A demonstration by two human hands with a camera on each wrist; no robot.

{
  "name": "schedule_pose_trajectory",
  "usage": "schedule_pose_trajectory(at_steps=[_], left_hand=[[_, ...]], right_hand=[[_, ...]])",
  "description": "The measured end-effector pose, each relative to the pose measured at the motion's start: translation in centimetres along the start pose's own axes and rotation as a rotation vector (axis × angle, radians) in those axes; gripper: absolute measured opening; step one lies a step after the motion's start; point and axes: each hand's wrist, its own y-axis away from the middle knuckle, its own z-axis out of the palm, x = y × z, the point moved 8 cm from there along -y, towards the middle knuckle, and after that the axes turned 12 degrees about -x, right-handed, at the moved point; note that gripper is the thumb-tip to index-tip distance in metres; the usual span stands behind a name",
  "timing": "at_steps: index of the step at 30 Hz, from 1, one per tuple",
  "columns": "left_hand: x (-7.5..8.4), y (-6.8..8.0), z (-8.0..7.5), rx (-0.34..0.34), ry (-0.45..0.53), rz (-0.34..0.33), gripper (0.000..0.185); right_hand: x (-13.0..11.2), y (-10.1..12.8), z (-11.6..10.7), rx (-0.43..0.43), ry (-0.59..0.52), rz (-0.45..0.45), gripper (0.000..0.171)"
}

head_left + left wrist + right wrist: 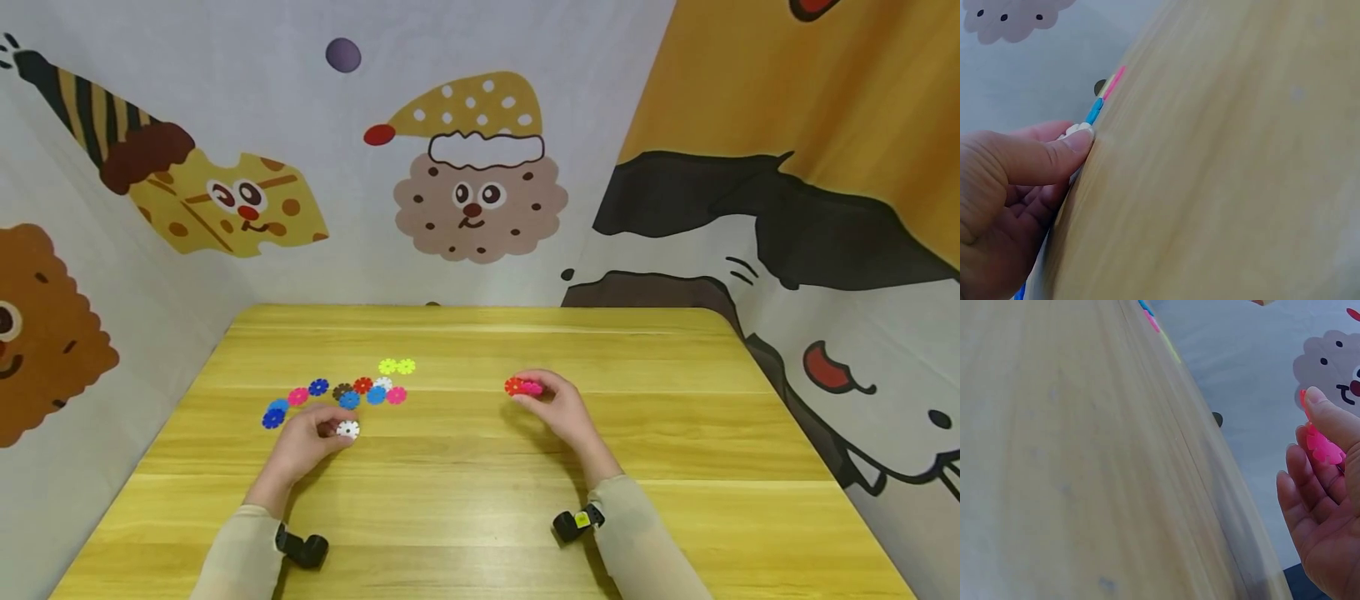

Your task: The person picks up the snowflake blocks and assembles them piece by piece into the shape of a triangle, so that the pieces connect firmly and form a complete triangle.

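Observation:
My left hand pinches a white notched plastic disc between thumb and fingers at the left of the table. In the left wrist view, the thumb covers much of the white disc. Farther right, my right hand holds a red notched disc and a pink notched disc, which overlap as a pair. The right wrist view shows the pink disc between the thumb and the curved fingers, with the other fingers loosely bent below.
Beyond the left hand lie several loose discs, among them a dark blue disc, a pink disc and a light blue disc. Two yellow discs lie side by side behind them. A printed curtain borders the wooden table.

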Motion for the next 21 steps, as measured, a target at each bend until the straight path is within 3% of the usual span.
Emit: schedule_pose_trajectory(at_steps=[10,16,21], left_hand=[[1.7,-0.7,0.8,-0.008,0.036,-0.07,0.021],[4.9,-2.1,2.0,0.002,-0.006,0.012,0.02],[7.4,-3.3,3.7,-0.005,0.015,0.067,0.019]], right_hand=[[0.4,0.2,0.6,-0.012,0.01,0.011,0.035],[0.4,0.3,0.9,-0.012,-0.017,0.018,0.033],[0.1,0.4,1.5,-0.02,-0.02,0.0,0.034]])
